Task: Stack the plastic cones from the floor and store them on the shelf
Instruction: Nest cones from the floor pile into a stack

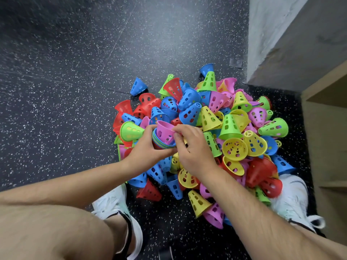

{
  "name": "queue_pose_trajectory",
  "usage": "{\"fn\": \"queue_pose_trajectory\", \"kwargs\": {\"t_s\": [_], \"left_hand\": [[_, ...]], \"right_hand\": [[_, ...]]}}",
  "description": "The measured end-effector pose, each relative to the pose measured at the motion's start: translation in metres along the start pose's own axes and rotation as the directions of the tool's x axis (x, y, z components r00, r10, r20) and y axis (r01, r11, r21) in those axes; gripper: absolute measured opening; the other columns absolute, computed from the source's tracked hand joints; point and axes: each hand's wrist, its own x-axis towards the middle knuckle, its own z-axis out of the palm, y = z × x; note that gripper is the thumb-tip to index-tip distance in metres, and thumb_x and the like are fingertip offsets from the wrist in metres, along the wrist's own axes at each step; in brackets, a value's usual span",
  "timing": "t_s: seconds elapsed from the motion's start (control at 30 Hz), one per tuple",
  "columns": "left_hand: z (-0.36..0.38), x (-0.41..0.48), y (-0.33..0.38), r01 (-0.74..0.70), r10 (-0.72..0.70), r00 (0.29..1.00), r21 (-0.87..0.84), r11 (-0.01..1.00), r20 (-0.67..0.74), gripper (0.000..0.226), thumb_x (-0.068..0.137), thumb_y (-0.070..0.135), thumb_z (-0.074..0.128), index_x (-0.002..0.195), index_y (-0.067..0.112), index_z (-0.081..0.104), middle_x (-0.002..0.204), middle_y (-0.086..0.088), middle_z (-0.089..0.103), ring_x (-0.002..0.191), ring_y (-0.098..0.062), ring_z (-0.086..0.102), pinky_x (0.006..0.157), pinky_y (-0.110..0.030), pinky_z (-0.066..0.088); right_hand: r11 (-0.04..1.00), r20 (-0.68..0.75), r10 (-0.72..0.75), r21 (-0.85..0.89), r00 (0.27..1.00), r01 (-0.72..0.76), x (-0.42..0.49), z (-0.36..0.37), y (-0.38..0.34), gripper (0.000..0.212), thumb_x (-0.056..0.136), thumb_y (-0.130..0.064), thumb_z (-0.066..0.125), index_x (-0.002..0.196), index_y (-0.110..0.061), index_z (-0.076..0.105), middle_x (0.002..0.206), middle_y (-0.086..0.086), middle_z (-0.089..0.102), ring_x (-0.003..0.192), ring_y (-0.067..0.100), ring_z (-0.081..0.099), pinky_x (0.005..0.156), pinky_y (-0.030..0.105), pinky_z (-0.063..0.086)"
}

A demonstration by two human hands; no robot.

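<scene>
— What's down there?
— A dark speckled floor, and on it a big pile of holed plastic cones: red, blue, green, yellow, pink. It lies beside a wooden shelf at the right, between two white shoes.
— And the stack?
— Held over the pile's left side. It is a short nest of coloured rims, with a pink cone at its top, mouth up.
— The hands?
— Close together. The left hand curls its fingers round the stack; the right hand pinches the pink cone's rim.
</scene>
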Motion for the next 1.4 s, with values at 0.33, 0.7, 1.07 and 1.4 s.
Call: {"fn": "queue_pose_trajectory", "kwargs": {"t_s": [0.33,0.7,1.07,1.4], "left_hand": [[0.019,0.000,0.008,-0.017,0.014,0.992,0.024,1.000,0.123,0.062,0.075,0.021,0.091,0.122,0.020,0.051,0.109,0.005,0.066,0.090,0.009,0.064,0.079,-0.008,0.048],[0.043,0.002,0.018,-0.023,0.015,0.969,0.031,0.999,0.248,0.066,0.075,0.024,0.092,0.125,0.024,0.049,0.116,0.002,0.065,0.097,-0.002,0.067,0.083,-0.019,0.055],[0.041,-0.004,0.020,-0.006,0.001,0.969,0.021,1.000,0.247,0.063,0.078,0.022,0.090,0.124,0.026,0.048,0.114,0.002,0.064,0.093,-0.002,0.069,0.076,-0.017,0.057],[0.032,-0.006,0.017,0.007,-0.009,0.978,0.011,1.000,0.207,0.067,0.077,0.023,0.090,0.129,0.023,0.047,0.113,0.005,0.065,0.096,-0.003,0.069,0.075,-0.014,0.053]], "right_hand": [[0.987,0.117,0.141,-0.094,0.983,-0.131,-0.021,-0.030,0.022,0.042,0.094,-0.033,0.054,0.134,-0.019,0.054,0.127,-0.007,0.057,0.123,0.011,0.046,0.107,0.031,0.039],[0.800,0.044,0.159,-0.590,0.986,-0.103,-0.050,-0.053,0.064,0.028,0.075,-0.039,0.053,0.066,-0.018,0.070,0.115,0.001,0.065,0.109,0.026,0.051,0.094,0.038,0.033],[0.835,-0.005,0.132,-0.539,0.991,-0.114,-0.049,-0.052,0.066,0.042,0.087,-0.029,0.055,0.124,-0.015,0.066,0.139,0.002,0.058,0.119,0.025,0.052,0.102,0.043,0.039],[0.964,-0.154,0.098,-0.232,0.983,-0.132,-0.028,-0.057,0.046,0.063,0.088,-0.064,0.058,0.126,-0.013,0.056,0.122,-0.001,0.056,0.118,0.018,0.049,0.104,0.041,0.042]]}}
